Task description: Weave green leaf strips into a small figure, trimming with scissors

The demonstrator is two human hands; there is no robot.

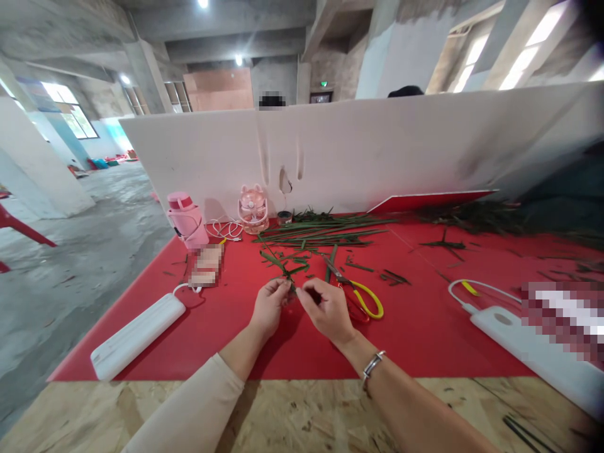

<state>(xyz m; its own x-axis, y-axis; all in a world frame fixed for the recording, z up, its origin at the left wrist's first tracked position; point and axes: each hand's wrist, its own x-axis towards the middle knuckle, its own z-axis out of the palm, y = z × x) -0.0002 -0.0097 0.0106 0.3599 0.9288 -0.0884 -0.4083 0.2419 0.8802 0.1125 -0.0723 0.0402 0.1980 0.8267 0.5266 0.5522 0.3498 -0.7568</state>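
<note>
Over the red-covered table, my left hand (pixel 270 307) is closed, pinching a small piece of folded green leaf strips (pixel 285 270) between thumb and fingertips. Loose strip ends stick up and out from the piece. My right hand (pixel 329 309), with a silver bangle at its wrist, curls its fingers at the lower right of the same piece; its fingertips look pinched on it, partly hidden. Scissors (pixel 368 301) with yellow handles lie just beyond my right hand, blades pointing away to the left. Cut leaf bits (pixel 299 258) are scattered beyond both hands.
Long green leaf strips (pixel 325 231) lie farther back, near a pink bottle (pixel 189 220), a pink clear cup (pixel 253 211) and a small dark pot (pixel 284 218). White power banks (pixel 139 336) with cables rest on either side. A white partition (pixel 330 151) bounds the back.
</note>
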